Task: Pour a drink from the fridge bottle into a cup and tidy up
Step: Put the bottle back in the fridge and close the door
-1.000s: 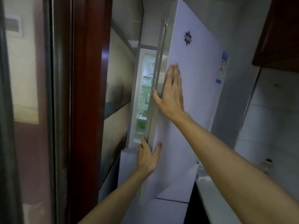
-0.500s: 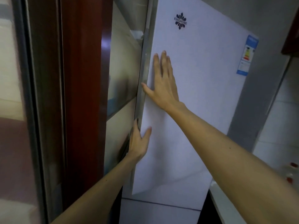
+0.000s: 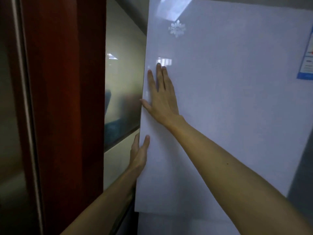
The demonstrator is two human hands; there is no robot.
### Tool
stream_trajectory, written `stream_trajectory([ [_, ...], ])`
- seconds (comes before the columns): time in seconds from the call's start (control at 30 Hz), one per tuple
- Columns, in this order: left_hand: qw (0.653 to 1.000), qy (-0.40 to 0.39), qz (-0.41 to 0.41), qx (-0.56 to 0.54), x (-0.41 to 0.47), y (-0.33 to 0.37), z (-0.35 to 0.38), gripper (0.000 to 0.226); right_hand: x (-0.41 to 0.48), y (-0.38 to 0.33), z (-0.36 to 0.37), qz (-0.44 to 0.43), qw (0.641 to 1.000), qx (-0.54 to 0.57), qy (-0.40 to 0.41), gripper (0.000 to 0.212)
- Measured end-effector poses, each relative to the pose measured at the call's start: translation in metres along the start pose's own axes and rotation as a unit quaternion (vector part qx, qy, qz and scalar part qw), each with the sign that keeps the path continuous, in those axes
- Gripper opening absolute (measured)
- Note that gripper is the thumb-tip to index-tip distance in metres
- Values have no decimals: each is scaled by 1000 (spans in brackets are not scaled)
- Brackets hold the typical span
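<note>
The white upper fridge door fills the right of the head view and stands closed, so nothing of the inside shows. My right hand lies flat on the door near its left edge, fingers straight and pointing up. My left hand is lower at the door's left edge, thumb on the front face and fingers hidden behind the edge. No bottle or cup is in view.
A dark red door frame stands close on the left, with a frosted glass panel between it and the fridge. A blue energy label sits at the door's right edge. The lower fridge door is below.
The fridge door swung from partly open, with lit shelves showing, to fully closed. Both hands stayed on it as it closed, and the view moved nearer.
</note>
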State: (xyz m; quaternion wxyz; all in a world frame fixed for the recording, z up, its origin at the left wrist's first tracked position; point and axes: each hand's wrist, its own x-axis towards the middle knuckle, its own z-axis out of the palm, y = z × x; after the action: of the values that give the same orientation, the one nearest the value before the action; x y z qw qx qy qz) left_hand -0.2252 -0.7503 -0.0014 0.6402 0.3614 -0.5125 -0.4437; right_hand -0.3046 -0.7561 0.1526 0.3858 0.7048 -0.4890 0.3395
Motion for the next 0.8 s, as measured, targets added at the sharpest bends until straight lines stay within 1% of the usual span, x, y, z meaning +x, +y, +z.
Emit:
stream_trajectory([
  [0.13,1000,10,17,-1,23,-10,11,35,10,10,25,1,1000,-19,1,90],
  [0.27,1000,17,18,-1,50,-21,19,48,20,19,51,6,999,-49,-6,90],
  [0.4,1000,4,0,-2,78,-30,26,46,28,34,73,9,997,-78,-13,90],
  [0.53,1000,14,-3,2,96,-39,34,46,33,44,89,15,995,-95,-8,90],
  [0.8,1000,22,10,5,101,-46,36,45,34,49,103,8,995,-100,15,89],
])
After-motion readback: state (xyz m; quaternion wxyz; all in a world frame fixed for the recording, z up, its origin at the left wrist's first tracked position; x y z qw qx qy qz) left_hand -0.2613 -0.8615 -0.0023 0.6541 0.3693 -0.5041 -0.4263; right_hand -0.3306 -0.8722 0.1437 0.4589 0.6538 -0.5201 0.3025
